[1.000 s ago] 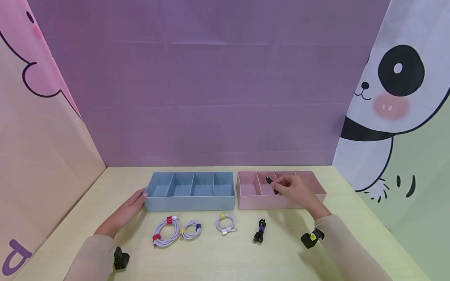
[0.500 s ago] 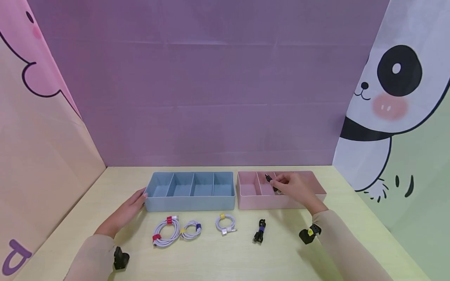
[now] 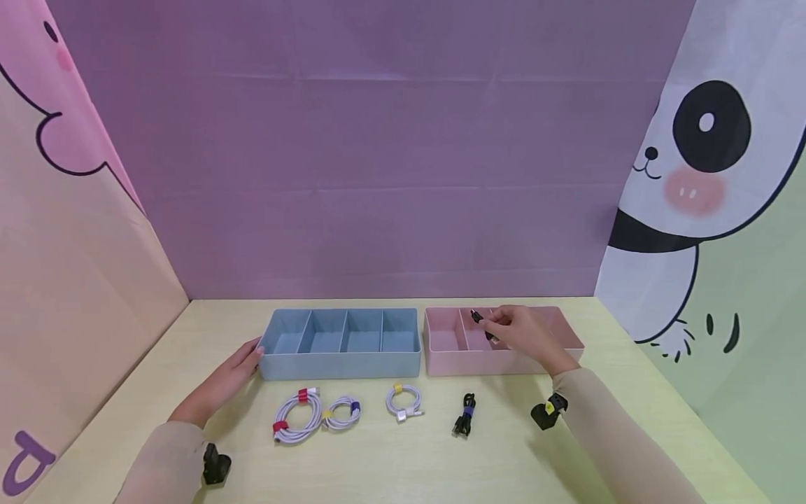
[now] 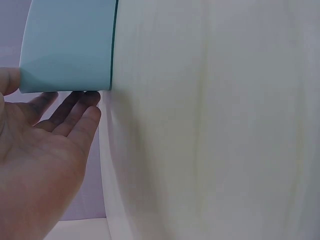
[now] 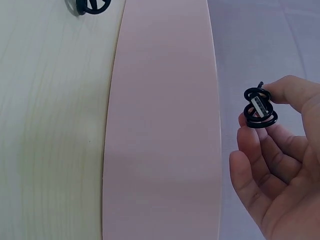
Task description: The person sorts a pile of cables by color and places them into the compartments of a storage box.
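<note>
My right hand (image 3: 519, 332) pinches a coiled black USB cable (image 3: 483, 325) between thumb and fingers above the pink divided box (image 3: 478, 362). In the right wrist view, the USB plug (image 5: 259, 106) faces the camera inside the loops, and the hand (image 5: 280, 155) is above the box's top edge. My left hand (image 3: 229, 378) rests against the left end of the blue divided box (image 3: 340, 366). In the left wrist view, its fairly straight fingers (image 4: 85, 120) touch the end of the box, with the thumb at the rim's corner.
Before the boxes lie a large white cable coil with red ties (image 3: 297, 417), a smaller white coil (image 3: 342, 413), a white cable with a yellow tie (image 3: 404, 402) and a black cable bundle (image 3: 464, 416). A purple backdrop (image 3: 390, 154) stands behind the table.
My right hand has moved slightly left and up with the black cable, still over the pink box. The left hand and the boxes have not visibly moved.
</note>
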Available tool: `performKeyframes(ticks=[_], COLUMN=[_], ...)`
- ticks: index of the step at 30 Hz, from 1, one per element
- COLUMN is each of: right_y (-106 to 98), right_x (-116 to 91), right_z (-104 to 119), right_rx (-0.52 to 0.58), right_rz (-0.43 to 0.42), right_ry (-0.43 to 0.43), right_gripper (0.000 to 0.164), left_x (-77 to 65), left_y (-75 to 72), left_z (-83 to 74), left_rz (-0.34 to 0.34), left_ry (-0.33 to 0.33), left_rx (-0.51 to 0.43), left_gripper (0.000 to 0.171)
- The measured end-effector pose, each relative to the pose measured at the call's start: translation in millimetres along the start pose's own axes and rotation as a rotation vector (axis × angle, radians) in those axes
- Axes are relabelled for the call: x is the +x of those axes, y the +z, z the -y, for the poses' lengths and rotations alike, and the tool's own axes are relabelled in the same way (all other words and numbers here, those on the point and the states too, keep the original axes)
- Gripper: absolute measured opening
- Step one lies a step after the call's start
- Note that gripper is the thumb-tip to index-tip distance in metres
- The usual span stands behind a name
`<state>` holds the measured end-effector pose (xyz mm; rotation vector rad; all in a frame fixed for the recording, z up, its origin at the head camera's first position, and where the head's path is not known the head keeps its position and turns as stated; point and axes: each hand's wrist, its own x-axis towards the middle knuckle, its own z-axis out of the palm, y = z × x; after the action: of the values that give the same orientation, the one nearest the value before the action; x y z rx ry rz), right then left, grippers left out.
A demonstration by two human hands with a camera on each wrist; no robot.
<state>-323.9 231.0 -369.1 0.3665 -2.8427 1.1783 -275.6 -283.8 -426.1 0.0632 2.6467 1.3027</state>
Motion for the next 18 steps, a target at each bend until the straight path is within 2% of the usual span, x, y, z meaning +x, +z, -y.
performKeyframes(ticks=[18], right_y=[3], right_x=[12], right_z=[-6], right_rx=[0.018], right_rz=[0.043], right_ry=[-0.004], right_gripper=[0.021], left_x=[-0.5], left_y=[0.3], left_z=[1.1], left_rz=[0.001], left_ry=[-0.002], left_rx=[-0.010], left_gripper=[0.078])
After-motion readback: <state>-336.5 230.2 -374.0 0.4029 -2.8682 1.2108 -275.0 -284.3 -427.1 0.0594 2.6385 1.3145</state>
